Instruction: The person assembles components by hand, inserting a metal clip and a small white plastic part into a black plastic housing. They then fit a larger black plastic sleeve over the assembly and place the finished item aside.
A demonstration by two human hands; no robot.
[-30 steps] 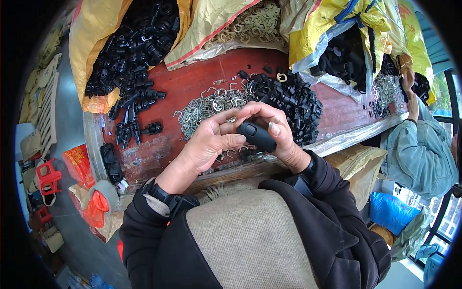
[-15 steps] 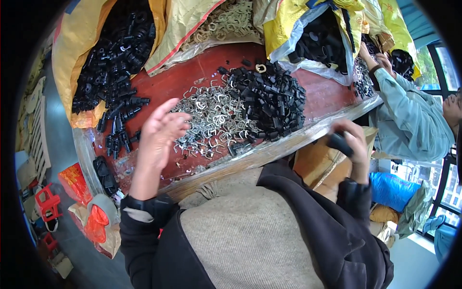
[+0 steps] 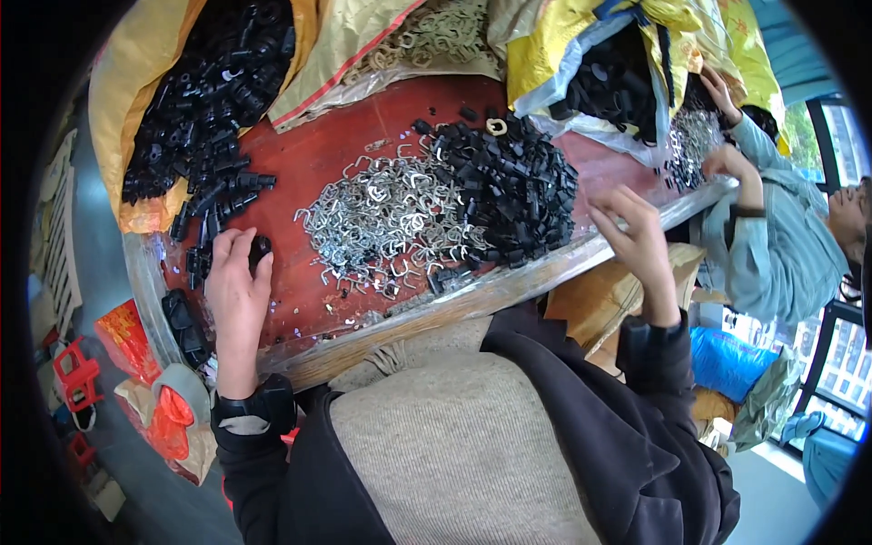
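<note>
My left hand is at the left of the red tabletop, thumb and fingers closed around a black plastic fitting. Beside it lie loose black fittings that spill from an orange-lined sack. My right hand hovers over the table's front edge, fingers loosely bent and apart, with nothing visible in it. The nearest thing to it is a heap of small black plastic parts. Against that heap lies a pile of silvery U-shaped metal clips.
Sacks stand along the far side, one with pale ring-like parts, a yellow one with black pieces. An open cardboard box is below the front edge. A co-worker works at the right. A tape roll hangs by the left corner.
My left hand has moved left and down onto a black fitting. My right hand has let go of a dark piece and moved up toward the black heap. The co-worker's hands have moved apart.
</note>
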